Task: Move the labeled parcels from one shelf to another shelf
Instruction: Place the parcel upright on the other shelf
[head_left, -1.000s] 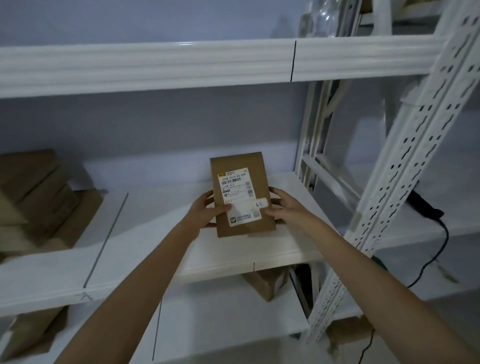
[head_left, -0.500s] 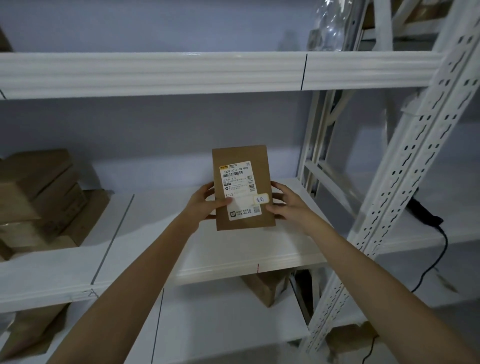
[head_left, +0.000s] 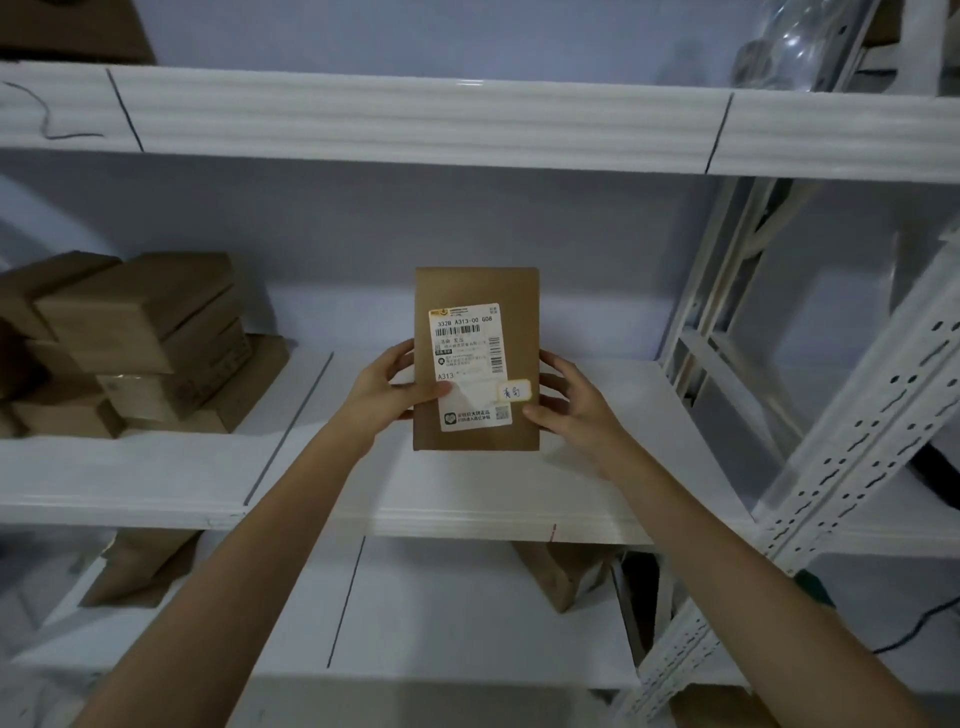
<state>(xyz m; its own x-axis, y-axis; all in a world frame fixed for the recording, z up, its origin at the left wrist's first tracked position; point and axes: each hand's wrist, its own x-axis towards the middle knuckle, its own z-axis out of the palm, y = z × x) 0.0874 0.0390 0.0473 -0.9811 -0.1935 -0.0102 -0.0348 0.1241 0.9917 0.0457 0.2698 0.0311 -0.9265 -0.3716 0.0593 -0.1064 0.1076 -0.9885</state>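
Between the two hands, centre frame, a flat brown parcel is held upright, label facing the camera. Left hand grips the parcel's left edge, thumb lying across the front over the lower left of the label, fingers wrapped behind. Right hand is at the parcel's right edge, thumb tip touching the front near the lower right corner of the label, fingers curled at the side edge; looks like a lighter hold than the left, full finger contact behind not visible. Both forearms reach up from the bottom corners of the frame.

White shipping label on the parcel front: barcode, printed "332B A313-00 G08", "A313" lower down, QR code at bottom right. Small yellow-edged sticker with handwriting sits on the label's right side.

Parcel is in front of and above the middle shelf, white board; its lower edge appears over the shelf surface, cannot tell if it touches. Left on the same shelf, well apart from the parcel, a stack of brown cardboard boxes, several layers, somewhat skewed.

Upper shelf runs across the top, ribbed white front edge. Lower shelf below holds a brown parcel right of centre and another brown box at left, both partly hidden under the middle shelf. White perforated upright slants along the right side. Black cable at far right.
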